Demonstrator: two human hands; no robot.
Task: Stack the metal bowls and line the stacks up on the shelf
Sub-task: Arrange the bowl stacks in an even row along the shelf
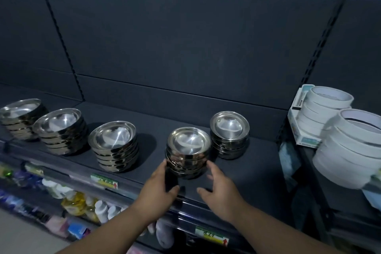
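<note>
Five stacks of shiny metal bowls stand on the dark shelf (237, 173). Three wide stacks line the left: far left (19, 118), second (61, 130), third (114, 144). Two narrower stacks are to the right, a front one (188, 150) and one behind it (229, 134). My left hand (158, 189) cups the left side of the front narrow stack, fingertips against it. My right hand (218, 187) is at its right side with spread, blurred fingers, a thin gap from the bowls. Both thumbs rest low in front of the stack.
Stacked white round containers (346, 150) and a white box (299, 123) fill the neighbouring shelf on the right. A slotted upright (315, 57) divides the bays. Below the shelf edge with price labels (212, 234) hang packaged goods and bottles (78, 202).
</note>
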